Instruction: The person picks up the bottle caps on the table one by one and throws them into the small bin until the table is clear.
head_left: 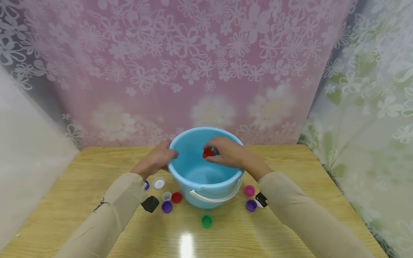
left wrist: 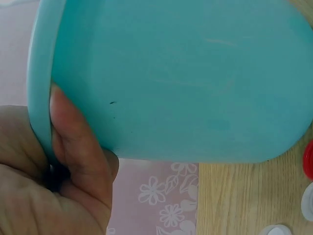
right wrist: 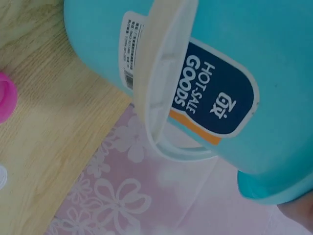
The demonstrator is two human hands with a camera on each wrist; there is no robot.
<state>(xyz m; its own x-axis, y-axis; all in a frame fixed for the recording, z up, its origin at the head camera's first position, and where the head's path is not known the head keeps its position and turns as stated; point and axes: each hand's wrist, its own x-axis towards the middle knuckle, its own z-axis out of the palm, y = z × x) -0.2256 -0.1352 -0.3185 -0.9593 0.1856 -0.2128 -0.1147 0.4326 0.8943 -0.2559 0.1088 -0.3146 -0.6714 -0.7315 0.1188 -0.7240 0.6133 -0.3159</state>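
Note:
A light blue bucket (head_left: 206,195) with a white handle (head_left: 214,199) stands upright on the wooden table. My left hand (head_left: 158,157) grips its rim at the left; the left wrist view shows the fingers (left wrist: 78,142) curled over the rim of the bucket (left wrist: 186,83). Over the bucket's opening, my right hand (head_left: 226,152) pinches a red bottle cap (head_left: 208,153) between thumb and fingers. In the right wrist view, the labelled side of the bucket (right wrist: 274,54) fills most of the picture, and only a bit of the right hand (right wrist: 299,213) shows at the lower right edge.
Left of the bucket lie a white cap (head_left: 159,184), a clear cap (head_left: 166,196), a red cap (head_left: 176,197) and a purple cap (head_left: 166,206). A green cap (head_left: 207,221) is in front. A pink cap (head_left: 249,190) and another purple cap (head_left: 251,205) lie right.

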